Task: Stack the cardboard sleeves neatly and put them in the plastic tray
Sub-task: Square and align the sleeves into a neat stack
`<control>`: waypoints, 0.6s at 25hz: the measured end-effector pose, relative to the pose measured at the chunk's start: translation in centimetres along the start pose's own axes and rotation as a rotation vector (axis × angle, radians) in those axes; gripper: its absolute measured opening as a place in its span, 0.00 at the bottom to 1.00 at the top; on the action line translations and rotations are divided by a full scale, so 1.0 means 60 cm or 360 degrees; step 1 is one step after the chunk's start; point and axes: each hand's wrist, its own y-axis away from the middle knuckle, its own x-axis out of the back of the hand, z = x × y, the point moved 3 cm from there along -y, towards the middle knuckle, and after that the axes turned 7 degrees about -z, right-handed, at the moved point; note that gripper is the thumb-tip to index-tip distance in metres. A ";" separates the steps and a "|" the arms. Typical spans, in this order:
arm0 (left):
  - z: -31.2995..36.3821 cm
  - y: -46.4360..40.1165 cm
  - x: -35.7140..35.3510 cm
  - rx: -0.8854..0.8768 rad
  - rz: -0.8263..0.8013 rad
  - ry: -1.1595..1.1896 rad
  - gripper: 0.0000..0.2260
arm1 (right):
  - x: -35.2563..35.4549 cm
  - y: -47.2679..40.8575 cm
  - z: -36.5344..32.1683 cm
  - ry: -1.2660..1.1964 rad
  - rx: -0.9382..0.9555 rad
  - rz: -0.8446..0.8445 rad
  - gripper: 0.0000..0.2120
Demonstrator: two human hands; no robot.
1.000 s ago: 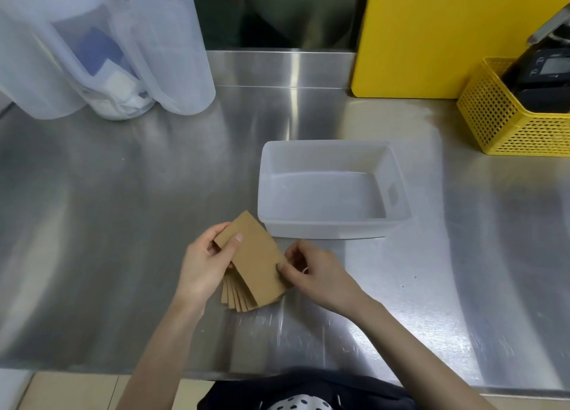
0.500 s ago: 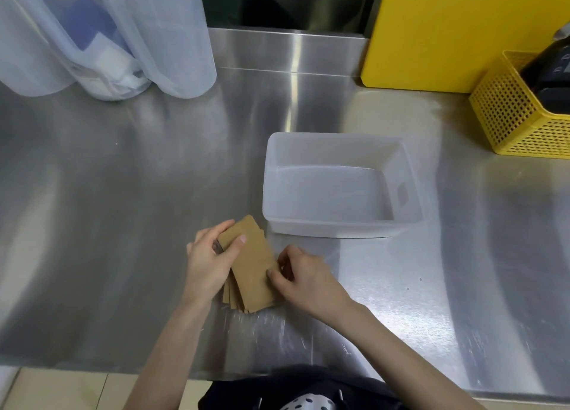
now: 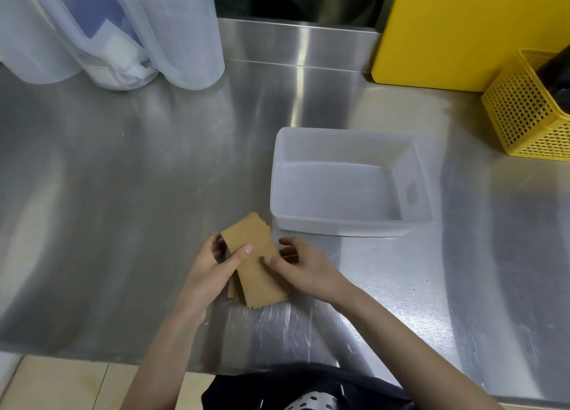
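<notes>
A stack of brown cardboard sleeves (image 3: 257, 266) stands tilted on the steel counter, its lower edges slightly fanned out at the left. My left hand (image 3: 212, 270) grips the stack's left side, thumb on the top sleeve. On the right side, my right hand (image 3: 303, 266) pinches the stack with thumb on top. A translucent white plastic tray (image 3: 348, 224) sits just beyond and to the right of the stack, with nothing inside it.
Large translucent plastic containers (image 3: 123, 30) stand at the back left. A yellow board (image 3: 462, 23) leans at the back right, with a yellow perforated basket (image 3: 530, 113) at the right edge. The counter's front edge (image 3: 92, 355) runs close below my arms.
The fanned sleeves have been pressed closer together between both hands and turned a little more upright. The camera view shifted slightly; the tray stayed put.
</notes>
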 end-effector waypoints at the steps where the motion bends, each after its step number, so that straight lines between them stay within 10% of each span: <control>1: 0.003 0.002 -0.001 0.0003 -0.0030 0.0007 0.20 | -0.001 -0.004 -0.001 -0.0051 -0.0038 -0.0042 0.31; 15: 0.013 0.008 -0.013 -0.0003 -0.0071 0.0039 0.21 | -0.014 -0.037 0.010 -0.0453 -0.0114 -0.0153 0.36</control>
